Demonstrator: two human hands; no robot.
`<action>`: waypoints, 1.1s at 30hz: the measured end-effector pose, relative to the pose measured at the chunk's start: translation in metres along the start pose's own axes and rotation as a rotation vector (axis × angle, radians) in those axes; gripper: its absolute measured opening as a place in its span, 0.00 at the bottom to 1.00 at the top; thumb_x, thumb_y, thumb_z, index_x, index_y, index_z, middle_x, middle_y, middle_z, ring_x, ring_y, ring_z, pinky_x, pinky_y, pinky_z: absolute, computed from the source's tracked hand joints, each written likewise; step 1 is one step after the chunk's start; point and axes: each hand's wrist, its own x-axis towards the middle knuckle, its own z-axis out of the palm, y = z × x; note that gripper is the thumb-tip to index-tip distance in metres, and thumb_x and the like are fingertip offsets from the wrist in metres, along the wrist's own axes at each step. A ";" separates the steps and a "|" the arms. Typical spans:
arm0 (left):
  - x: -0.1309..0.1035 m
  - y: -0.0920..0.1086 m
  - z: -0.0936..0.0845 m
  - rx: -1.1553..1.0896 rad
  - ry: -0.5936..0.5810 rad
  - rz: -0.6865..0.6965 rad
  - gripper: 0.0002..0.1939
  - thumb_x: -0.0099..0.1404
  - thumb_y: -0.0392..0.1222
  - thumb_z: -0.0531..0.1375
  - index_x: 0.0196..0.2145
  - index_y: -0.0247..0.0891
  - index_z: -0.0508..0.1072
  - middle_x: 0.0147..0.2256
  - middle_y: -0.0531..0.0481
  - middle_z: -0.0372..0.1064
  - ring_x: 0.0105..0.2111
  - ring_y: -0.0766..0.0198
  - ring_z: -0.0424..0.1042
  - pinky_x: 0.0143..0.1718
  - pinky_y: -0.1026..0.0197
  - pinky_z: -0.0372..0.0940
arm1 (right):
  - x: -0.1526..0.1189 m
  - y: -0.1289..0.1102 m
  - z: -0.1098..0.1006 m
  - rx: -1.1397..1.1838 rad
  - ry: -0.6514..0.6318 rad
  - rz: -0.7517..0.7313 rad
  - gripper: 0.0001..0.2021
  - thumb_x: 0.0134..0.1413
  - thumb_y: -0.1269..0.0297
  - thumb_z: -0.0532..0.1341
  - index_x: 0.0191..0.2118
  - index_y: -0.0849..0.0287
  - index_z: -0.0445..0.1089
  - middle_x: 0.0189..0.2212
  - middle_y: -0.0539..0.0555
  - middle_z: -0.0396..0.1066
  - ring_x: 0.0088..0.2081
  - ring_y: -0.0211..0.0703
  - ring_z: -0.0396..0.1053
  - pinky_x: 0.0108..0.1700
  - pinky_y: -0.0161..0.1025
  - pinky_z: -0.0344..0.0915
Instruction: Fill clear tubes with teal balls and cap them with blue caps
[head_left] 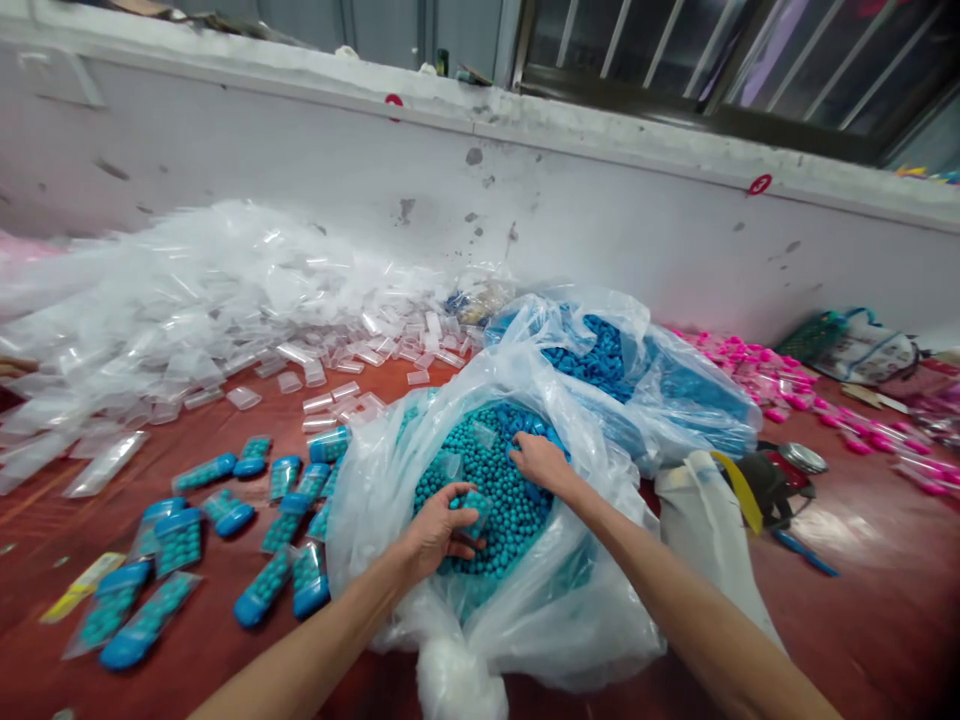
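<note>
A large clear plastic bag lies open in the middle, full of small teal beads. My left hand is over the beads at the left of the opening, its fingers closed round a small clear case with teal beads in it. My right hand is at the upper right of the opening, by some blue caps; its fingers are pinched together, and what they hold is too small to make out. Several bead-filled cases with blue caps lie on the red table to the left.
Clear empty cases are heaped at the back left. Behind the bead bag sits another bag of blue caps. Pink-capped pieces, a headlamp and a patterned bag lie to the right, along the wall.
</note>
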 end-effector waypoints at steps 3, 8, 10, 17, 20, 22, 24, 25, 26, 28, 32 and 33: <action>0.002 -0.003 0.001 0.030 0.029 0.034 0.27 0.45 0.43 0.65 0.42 0.39 0.59 0.24 0.59 0.61 0.18 0.65 0.70 0.13 0.70 0.59 | 0.011 -0.010 0.002 0.038 0.018 0.033 0.14 0.54 0.65 0.52 0.46 0.64 0.60 0.43 0.64 0.69 0.45 0.52 0.67 0.40 0.41 0.60; 0.003 -0.006 -0.001 0.012 0.008 0.016 0.29 0.44 0.45 0.65 0.42 0.40 0.57 0.25 0.58 0.61 0.18 0.64 0.70 0.14 0.69 0.59 | 0.010 -0.002 0.005 0.090 -0.033 0.049 0.16 0.50 0.68 0.54 0.47 0.64 0.60 0.42 0.63 0.69 0.44 0.51 0.68 0.39 0.39 0.61; 0.003 -0.006 -0.001 0.004 -0.006 -0.002 0.30 0.43 0.44 0.65 0.42 0.41 0.57 0.25 0.58 0.61 0.20 0.62 0.71 0.14 0.68 0.60 | 0.008 0.004 0.003 0.106 -0.065 0.042 0.16 0.50 0.67 0.55 0.46 0.62 0.61 0.42 0.60 0.70 0.45 0.49 0.68 0.38 0.38 0.61; 0.003 -0.008 -0.002 -0.057 -0.041 0.048 0.30 0.44 0.47 0.64 0.43 0.41 0.55 0.27 0.56 0.64 0.20 0.64 0.71 0.15 0.68 0.60 | 0.010 -0.006 0.000 0.150 -0.082 0.046 0.12 0.50 0.66 0.55 0.41 0.66 0.65 0.43 0.64 0.69 0.44 0.53 0.68 0.40 0.40 0.62; 0.004 -0.009 -0.004 -0.055 -0.074 0.051 0.29 0.44 0.47 0.65 0.41 0.38 0.58 0.27 0.55 0.65 0.20 0.66 0.70 0.15 0.69 0.60 | 0.007 -0.005 0.003 0.247 -0.160 0.032 0.14 0.53 0.64 0.54 0.44 0.66 0.63 0.35 0.59 0.72 0.34 0.45 0.72 0.31 0.35 0.65; 0.004 -0.010 -0.005 -0.027 -0.094 0.048 0.25 0.44 0.47 0.65 0.38 0.36 0.60 0.26 0.54 0.65 0.18 0.68 0.69 0.14 0.70 0.58 | 0.003 -0.001 0.005 0.356 -0.230 0.027 0.16 0.56 0.61 0.51 0.46 0.65 0.61 0.30 0.55 0.72 0.26 0.40 0.71 0.24 0.32 0.63; 0.003 -0.010 -0.005 0.010 -0.088 0.059 0.23 0.45 0.49 0.64 0.34 0.36 0.61 0.25 0.54 0.65 0.16 0.70 0.67 0.12 0.71 0.54 | -0.004 0.004 0.004 0.364 -0.201 0.017 0.14 0.58 0.61 0.49 0.45 0.64 0.62 0.30 0.55 0.72 0.26 0.39 0.71 0.25 0.32 0.63; 0.003 -0.010 -0.005 0.025 -0.078 0.067 0.22 0.45 0.50 0.64 0.33 0.36 0.61 0.25 0.54 0.66 0.15 0.71 0.65 0.11 0.72 0.52 | -0.007 0.005 0.002 0.331 -0.152 0.015 0.13 0.58 0.62 0.50 0.44 0.63 0.63 0.33 0.56 0.72 0.30 0.41 0.71 0.28 0.33 0.63; 0.002 -0.010 -0.005 0.035 -0.070 0.077 0.22 0.45 0.51 0.64 0.32 0.36 0.60 0.25 0.53 0.66 0.15 0.72 0.65 0.10 0.72 0.50 | -0.011 0.005 -0.001 0.273 -0.093 0.016 0.12 0.58 0.63 0.50 0.43 0.63 0.64 0.35 0.57 0.71 0.34 0.42 0.71 0.32 0.34 0.63; 0.001 -0.011 -0.006 0.034 -0.065 0.092 0.23 0.44 0.53 0.64 0.31 0.37 0.60 0.26 0.53 0.67 0.14 0.73 0.64 0.10 0.72 0.49 | -0.019 0.004 -0.007 0.155 0.004 0.016 0.11 0.59 0.64 0.50 0.42 0.60 0.65 0.38 0.58 0.70 0.41 0.46 0.68 0.38 0.36 0.61; 0.000 -0.012 -0.008 0.011 -0.087 0.077 0.23 0.45 0.53 0.64 0.32 0.38 0.60 0.26 0.55 0.66 0.14 0.73 0.64 0.11 0.72 0.48 | -0.033 -0.005 -0.009 -0.102 0.071 -0.203 0.12 0.59 0.69 0.47 0.40 0.56 0.67 0.39 0.57 0.68 0.42 0.47 0.64 0.39 0.39 0.59; 0.000 -0.012 -0.009 0.005 -0.095 0.073 0.22 0.46 0.52 0.64 0.33 0.38 0.60 0.25 0.55 0.66 0.14 0.73 0.63 0.11 0.72 0.48 | -0.035 -0.006 -0.006 -0.142 0.073 -0.274 0.12 0.59 0.70 0.47 0.39 0.56 0.68 0.41 0.58 0.67 0.43 0.47 0.63 0.41 0.40 0.58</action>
